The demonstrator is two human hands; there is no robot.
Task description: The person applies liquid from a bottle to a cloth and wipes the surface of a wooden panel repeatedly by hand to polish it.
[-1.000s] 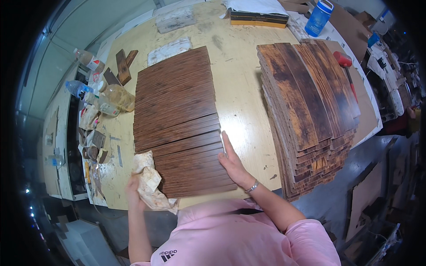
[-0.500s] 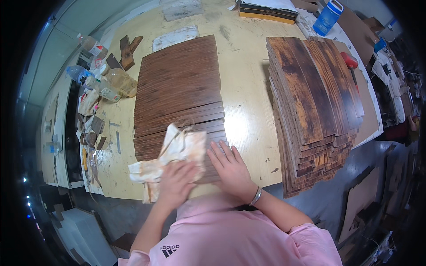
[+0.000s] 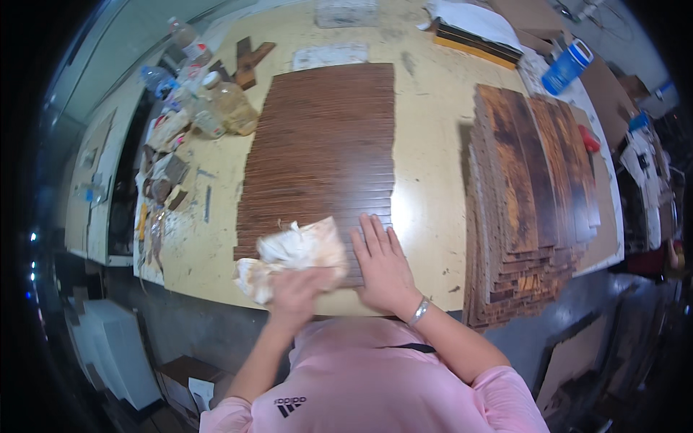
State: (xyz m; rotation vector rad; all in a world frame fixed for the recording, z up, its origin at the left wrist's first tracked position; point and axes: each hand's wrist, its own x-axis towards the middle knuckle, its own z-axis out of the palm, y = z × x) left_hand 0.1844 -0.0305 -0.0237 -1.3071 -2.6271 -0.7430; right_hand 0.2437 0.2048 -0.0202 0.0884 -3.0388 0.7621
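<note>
In front of me on the table lies a panel of narrow dark brown wooden strips (image 3: 325, 137), set side by side with uneven ends. My left hand (image 3: 303, 290), a little blurred, grips a white rag (image 3: 299, 249) with brownish stains. The rag rests on the near left part of the strips, and one end hangs over toward the bare tabletop. My right hand (image 3: 384, 268) lies flat on the near right corner of the strips, fingers stretched out. A silver bracelet (image 3: 419, 310) circles that wrist.
A tall stack of mottled brown boards (image 3: 534, 173) stands on the right. Several bottles, one with yellowish liquid (image 3: 232, 108), crowd the left side. Short wood pieces (image 3: 249, 63) lie at the back left. A blue bottle (image 3: 567, 68) stands at the far right of the yellowish table (image 3: 429, 216).
My view has shifted, so the table's contents appear farther right. The rag and my left hand have shifted over the strips. Dark gaps between the near strips have narrowed. My right hand stays flat.
</note>
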